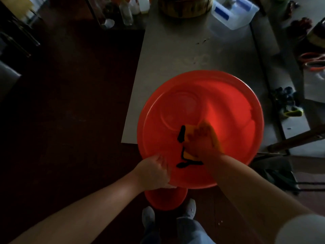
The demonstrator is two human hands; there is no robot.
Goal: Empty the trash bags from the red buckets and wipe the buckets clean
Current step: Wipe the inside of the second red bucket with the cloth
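The bucket is smooth, glossy red plastic with black painted marks. The cloth is soft and matt. The table, upper centre, is matt grey and scuffed. The block at the top edge is rough wood

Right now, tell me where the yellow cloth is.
In the head view, the yellow cloth is inside the red bucket, gripped by the right hand against the inner wall, just right of the left hand holding the rim.

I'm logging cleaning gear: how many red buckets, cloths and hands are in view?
Red buckets: 2 (upper bucket, lower bucket)
Cloth: 1
Hands: 2 (left hand, right hand)
Total: 5
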